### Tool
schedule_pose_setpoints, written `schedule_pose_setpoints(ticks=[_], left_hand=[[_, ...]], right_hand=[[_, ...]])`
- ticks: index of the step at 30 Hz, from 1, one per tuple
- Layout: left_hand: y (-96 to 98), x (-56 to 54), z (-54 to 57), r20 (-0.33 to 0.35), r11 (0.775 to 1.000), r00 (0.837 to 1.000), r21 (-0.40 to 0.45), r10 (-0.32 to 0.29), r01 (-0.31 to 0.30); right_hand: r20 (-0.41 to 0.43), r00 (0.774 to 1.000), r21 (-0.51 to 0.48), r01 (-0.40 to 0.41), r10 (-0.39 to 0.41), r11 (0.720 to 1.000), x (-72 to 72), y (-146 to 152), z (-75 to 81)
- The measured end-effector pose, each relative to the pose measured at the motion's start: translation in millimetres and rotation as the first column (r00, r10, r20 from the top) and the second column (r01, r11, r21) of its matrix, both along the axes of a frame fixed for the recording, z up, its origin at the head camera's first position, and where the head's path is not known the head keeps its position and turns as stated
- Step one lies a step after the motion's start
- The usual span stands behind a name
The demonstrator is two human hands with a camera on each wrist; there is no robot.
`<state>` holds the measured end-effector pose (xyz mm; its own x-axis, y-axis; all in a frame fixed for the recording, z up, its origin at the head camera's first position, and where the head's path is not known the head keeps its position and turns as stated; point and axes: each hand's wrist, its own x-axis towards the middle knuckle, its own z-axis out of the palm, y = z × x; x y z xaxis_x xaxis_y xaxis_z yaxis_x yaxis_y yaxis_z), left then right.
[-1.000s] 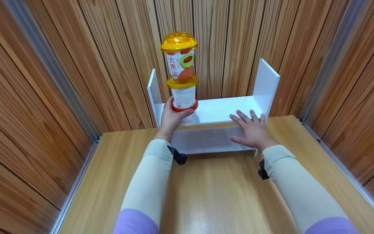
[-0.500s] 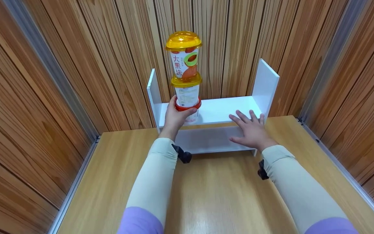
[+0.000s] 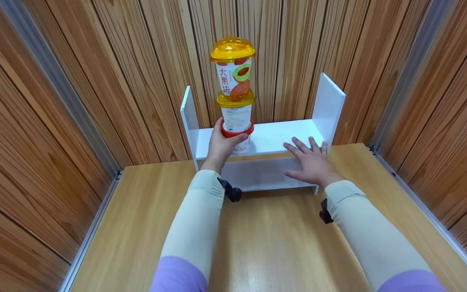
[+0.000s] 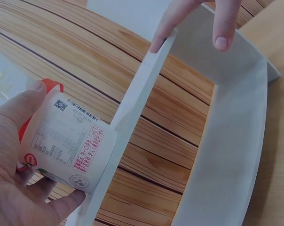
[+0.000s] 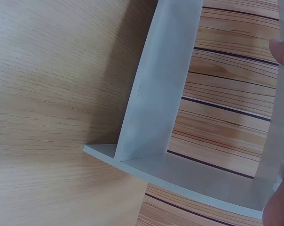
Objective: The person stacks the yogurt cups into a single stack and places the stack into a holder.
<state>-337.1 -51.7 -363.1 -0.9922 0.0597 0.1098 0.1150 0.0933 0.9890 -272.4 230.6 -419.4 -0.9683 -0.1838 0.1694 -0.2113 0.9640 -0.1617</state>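
My left hand [image 3: 222, 148] grips the bottom cup [image 4: 69, 141] of an upright stack, its thumb along the red lid [image 3: 237, 130]. This white cup has a barcode and printed label, and its base is right at the upper board's front edge. Above it stands a white cup [image 3: 236, 119] with a yellow lid. On top sits a fruit-printed cup [image 3: 233, 77] with a domed yellow lid [image 3: 232, 49]. My right hand [image 3: 312, 162] rests with spread fingers on the front edge of the white shelf [image 3: 280, 134], toward its right end.
The shelf has tall side panels [image 3: 330, 107] rising left and right of the stack. A lower board [image 3: 266, 174] runs beneath the upper one. It stands on a wooden table [image 3: 266, 235], close to the wood-panelled back wall [image 3: 290, 52].
My left hand and the cup stack have shifted a little to the right along the shelf, slowing in the last half second. My right hand stays in place on the shelf edge.
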Motion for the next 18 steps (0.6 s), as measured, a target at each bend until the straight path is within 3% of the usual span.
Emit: schedule_pose_setpoints(ticks=[18], left_hand=[[1.4,-3.2,-1.0,0.026,1.0,1.0,0.018,-0.014,0.013]], right_hand=[[0.021,1.0,-0.004,0.016,-0.016,1.0,4.2,-11.9,2.9]])
